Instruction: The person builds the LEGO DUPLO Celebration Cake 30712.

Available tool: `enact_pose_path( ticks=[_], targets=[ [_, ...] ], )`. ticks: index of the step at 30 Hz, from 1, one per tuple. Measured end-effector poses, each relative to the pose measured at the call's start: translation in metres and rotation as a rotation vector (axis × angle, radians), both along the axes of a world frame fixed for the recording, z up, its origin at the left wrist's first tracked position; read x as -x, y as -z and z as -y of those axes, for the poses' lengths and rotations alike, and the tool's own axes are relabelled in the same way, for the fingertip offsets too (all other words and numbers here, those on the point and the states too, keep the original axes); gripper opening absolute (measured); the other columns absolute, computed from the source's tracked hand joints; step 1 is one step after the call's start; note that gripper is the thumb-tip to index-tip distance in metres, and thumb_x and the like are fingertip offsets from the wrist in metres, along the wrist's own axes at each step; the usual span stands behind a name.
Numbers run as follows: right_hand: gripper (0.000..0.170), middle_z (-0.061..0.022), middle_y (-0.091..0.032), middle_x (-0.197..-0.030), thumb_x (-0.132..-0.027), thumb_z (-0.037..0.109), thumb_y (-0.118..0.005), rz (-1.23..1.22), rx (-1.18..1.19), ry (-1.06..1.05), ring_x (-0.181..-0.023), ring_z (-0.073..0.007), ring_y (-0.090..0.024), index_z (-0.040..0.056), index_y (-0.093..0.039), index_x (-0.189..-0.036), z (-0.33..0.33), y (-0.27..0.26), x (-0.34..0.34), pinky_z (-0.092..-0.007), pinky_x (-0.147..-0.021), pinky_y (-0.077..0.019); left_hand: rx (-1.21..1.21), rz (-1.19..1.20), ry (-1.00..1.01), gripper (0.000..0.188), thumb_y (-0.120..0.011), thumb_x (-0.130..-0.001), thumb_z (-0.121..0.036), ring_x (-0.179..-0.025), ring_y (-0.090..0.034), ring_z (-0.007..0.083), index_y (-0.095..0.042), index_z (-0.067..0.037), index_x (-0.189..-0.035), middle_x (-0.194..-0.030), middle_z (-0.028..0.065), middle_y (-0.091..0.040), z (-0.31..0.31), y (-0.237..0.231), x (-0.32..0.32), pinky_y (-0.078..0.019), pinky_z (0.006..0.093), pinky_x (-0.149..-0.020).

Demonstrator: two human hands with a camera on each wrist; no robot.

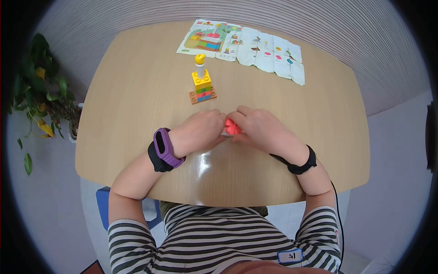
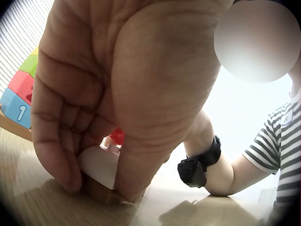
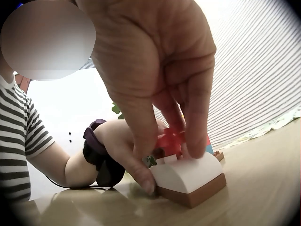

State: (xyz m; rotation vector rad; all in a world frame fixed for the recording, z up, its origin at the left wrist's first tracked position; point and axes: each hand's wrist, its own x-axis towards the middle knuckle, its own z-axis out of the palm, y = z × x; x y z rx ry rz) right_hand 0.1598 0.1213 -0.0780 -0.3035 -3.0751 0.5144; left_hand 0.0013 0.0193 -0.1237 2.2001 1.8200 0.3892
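Observation:
A curved white brick point(image 3: 193, 172) on a brown base point(image 3: 202, 190) sits on the table, seen closest in the right wrist view. My left hand point(image 1: 200, 130) grips this piece at its side, thumb and fingers around it, as the left wrist view shows point(image 2: 117, 84). Above it, my right hand point(image 1: 262, 128) pinches a red flower-shaped piece point(image 1: 232, 127) between thumb and fingers, right at the white brick's top. Whether the red piece is pressed fully down on the studs I cannot tell.
Behind the hands stands a stack of coloured bricks point(image 1: 202, 86) on a brown plate, topped by a white and yellow candle piece point(image 1: 200, 65). An unfolded instruction sheet point(image 1: 248, 45) lies at the table's far edge. A plant point(image 1: 43, 86) is off to the left.

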Motion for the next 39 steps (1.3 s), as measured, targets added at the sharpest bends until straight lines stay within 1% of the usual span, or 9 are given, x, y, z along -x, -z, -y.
enact_pose_path(
  ticks=[4,7,13,16,23,28,31,35,39],
  targets=[
    [0.039,-0.0105,-0.060,-0.093,-0.071,0.013,-0.071,0.003,0.072,-0.022,-0.086,-0.0303,-0.059,0.0050,-0.057,-0.106,-0.005,-0.010,-0.002,-0.0375,-0.073,-0.0487,0.017,0.020,0.006,0.031,-0.067,-0.075,-0.021,-0.082,-0.058,0.0334,-0.053,0.002,-0.089,-0.086,0.0169,-0.057,0.003,0.000,0.000,-0.0479,0.0397,-0.072],
    [0.040,-0.0111,-0.061,-0.093,-0.070,0.010,-0.072,-0.024,0.068,-0.063,-0.082,-0.0283,-0.060,0.0043,-0.057,-0.106,-0.009,-0.010,-0.003,-0.0356,-0.072,-0.0500,0.049,0.036,-0.021,0.032,-0.068,-0.075,-0.021,-0.083,-0.058,0.0328,-0.053,0.003,-0.090,-0.088,0.0166,-0.057,0.003,-0.001,-0.001,-0.0483,0.0393,-0.073],
    [0.042,-0.0101,-0.064,-0.090,-0.068,0.011,-0.075,-0.066,0.226,0.016,-0.073,-0.0226,-0.063,0.0033,-0.059,-0.105,-0.012,-0.022,-0.004,-0.0306,-0.068,-0.0525,0.034,0.031,-0.019,0.032,-0.069,-0.075,-0.019,-0.084,-0.059,0.0309,-0.053,0.002,-0.091,-0.088,0.0159,-0.057,0.003,0.005,-0.001,-0.0489,0.0376,-0.073],
    [0.041,-0.0098,-0.064,-0.090,-0.067,0.010,-0.076,-0.033,0.225,-0.004,-0.075,-0.0225,-0.064,0.0029,-0.059,-0.104,-0.008,-0.021,-0.003,-0.0308,-0.070,-0.0528,-0.025,0.040,0.001,0.031,-0.070,-0.075,-0.019,-0.083,-0.059,0.0308,-0.053,0.002,-0.091,-0.088,0.0161,-0.058,0.004,0.006,-0.001,-0.0489,0.0372,-0.073],
    [0.038,-0.0111,-0.065,-0.089,-0.068,0.010,-0.074,-0.019,0.154,-0.026,-0.079,-0.0263,-0.064,0.0033,-0.060,-0.102,-0.010,-0.008,0.000,-0.0322,-0.070,-0.0530,-0.046,0.134,-0.025,0.029,-0.069,-0.076,-0.018,-0.083,-0.060,0.0314,-0.054,0.002,-0.090,-0.087,0.0173,-0.059,0.007,0.008,0.000,-0.0485,0.0376,-0.073],
    [0.035,-0.0112,-0.065,-0.090,-0.068,0.009,-0.073,-0.012,0.079,-0.020,-0.079,-0.0296,-0.063,0.0039,-0.060,-0.100,-0.007,-0.006,0.002,-0.0338,-0.069,-0.0516,-0.068,0.128,-0.022,0.029,-0.069,-0.076,-0.017,-0.084,-0.060,0.0318,-0.054,0.003,-0.091,-0.088,0.0176,-0.059,0.005,0.011,-0.001,-0.0484,0.0377,-0.073],
    [0.031,-0.0125,-0.062,-0.086,-0.069,0.012,-0.072,-0.083,0.028,-0.058,-0.078,-0.0319,-0.060,0.0038,-0.057,-0.095,-0.005,0.000,0.001,-0.0384,-0.067,-0.0487,-0.085,0.118,-0.005,0.028,-0.069,-0.076,-0.017,-0.085,-0.059,0.0319,-0.055,0.003,-0.090,-0.088,0.0174,-0.059,0.005,0.013,-0.001,-0.0484,0.0378,-0.073],
    [0.025,-0.0113,-0.060,-0.084,-0.071,0.011,-0.069,-0.100,-0.083,-0.060,-0.075,-0.0299,-0.060,0.0020,-0.055,-0.090,0.004,-0.002,0.000,-0.0366,-0.064,-0.0491,-0.100,0.099,0.025,0.027,-0.069,-0.075,-0.015,-0.086,-0.059,0.0316,-0.055,0.002,-0.089,-0.088,0.0169,-0.059,0.004,0.012,0.000,-0.0484,0.0380,-0.074],
    [0.017,-0.0109,-0.056,-0.077,-0.075,0.008,-0.063,-0.080,-0.167,-0.050,-0.070,-0.0279,-0.059,0.0005,-0.053,-0.085,0.010,0.000,0.000,-0.0352,-0.060,-0.0493,-0.017,0.166,-0.046,0.025,-0.069,-0.073,-0.015,-0.085,-0.059,0.0315,-0.056,0.002,-0.086,-0.086,0.0166,-0.059,0.001,0.010,-0.003,-0.0482,0.0387,-0.074]
  ],
)
